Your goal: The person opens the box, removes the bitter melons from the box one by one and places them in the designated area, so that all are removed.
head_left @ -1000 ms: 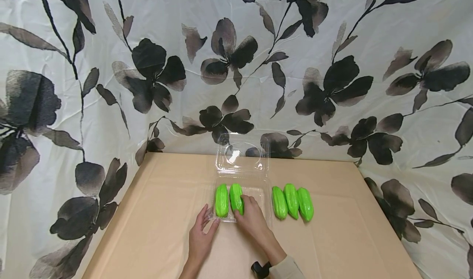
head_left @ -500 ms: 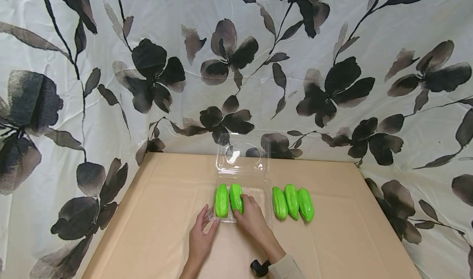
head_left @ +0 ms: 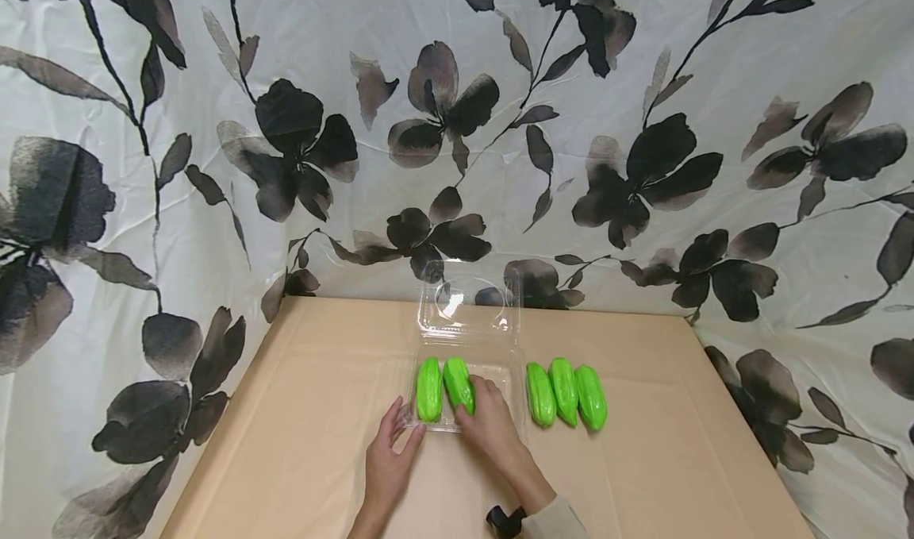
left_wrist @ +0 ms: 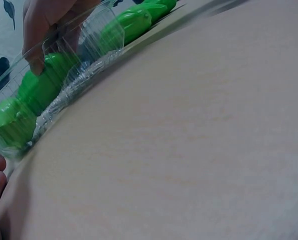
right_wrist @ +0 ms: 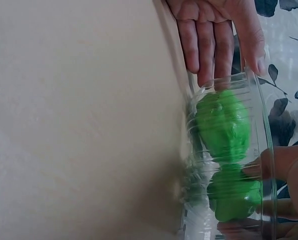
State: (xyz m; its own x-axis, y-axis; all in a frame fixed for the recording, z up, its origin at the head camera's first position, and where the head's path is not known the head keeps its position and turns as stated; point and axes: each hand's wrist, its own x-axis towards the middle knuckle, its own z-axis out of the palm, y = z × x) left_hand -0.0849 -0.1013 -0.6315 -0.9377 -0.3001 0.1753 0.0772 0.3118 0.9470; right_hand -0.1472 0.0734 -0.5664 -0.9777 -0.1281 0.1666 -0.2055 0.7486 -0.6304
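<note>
An open clear plastic container (head_left: 505,368) lies on the table, its hinged lid (head_left: 467,317) raised at the back. Inside are two glossy green toy cucumbers, one along the left wall (head_left: 429,390) and another beside it (head_left: 458,383). My right hand (head_left: 493,420) reaches over the front rim and pinches the second cucumber between thumb and fingers; the right wrist view shows those fingers through the clear wall. At the container's front left corner my left hand (head_left: 389,452) holds the edge, thumb at the front rim and fingers along the left side.
Three more green cucumbers (head_left: 564,390) lie side by side on the table just right of the container. A tan covering (head_left: 300,388) lies over the table. White cloth (head_left: 528,198) with dark flowers hangs behind and at both sides.
The second cucumber's near end has shifted slightly right in my right hand, so it lies more slanted. My left hand and the other cucumbers stay where they were.
</note>
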